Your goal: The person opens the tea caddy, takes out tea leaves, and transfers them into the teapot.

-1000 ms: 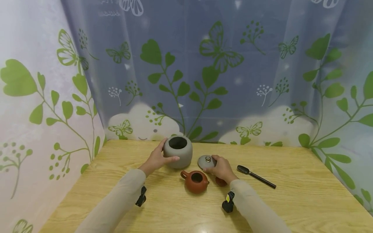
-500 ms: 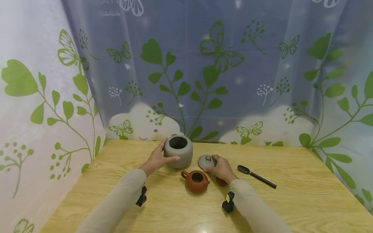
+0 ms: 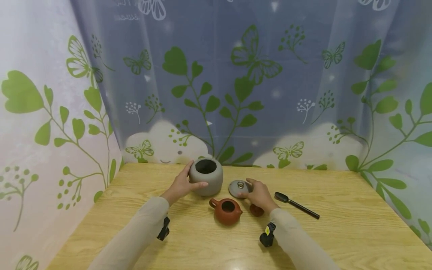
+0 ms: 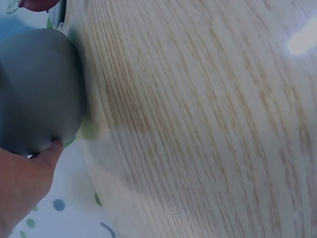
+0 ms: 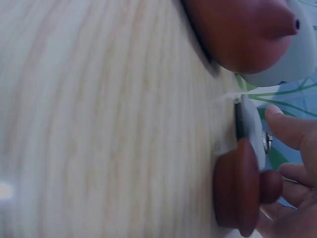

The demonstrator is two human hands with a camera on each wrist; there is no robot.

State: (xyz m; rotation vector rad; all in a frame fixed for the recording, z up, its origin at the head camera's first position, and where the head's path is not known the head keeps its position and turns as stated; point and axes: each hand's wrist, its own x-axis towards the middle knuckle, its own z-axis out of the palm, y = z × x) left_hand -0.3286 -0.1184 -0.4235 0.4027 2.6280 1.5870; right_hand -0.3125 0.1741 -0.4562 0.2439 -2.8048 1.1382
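Observation:
My left hand grips the grey jar from its left side, the thumb across the front. The jar stands upright, its dark mouth uncovered. Flat on the table to the right lies a grey lid with a metal ring on top. My right hand hovers at the lid's right edge; in the right wrist view its thumb is spread and apart from the lid. A reddish-brown teapot without its lid stands in front of the jar. Its knobbed lid lies below the right hand.
A dark, long-handled scoop lies on the wooden table at the right. Behind the table hangs a blue curtain with green leaves and butterflies.
My right hand has loosened from the grey lid and shifted slightly to the right. The lid stays on the table, and the left hand and jar have not visibly moved.

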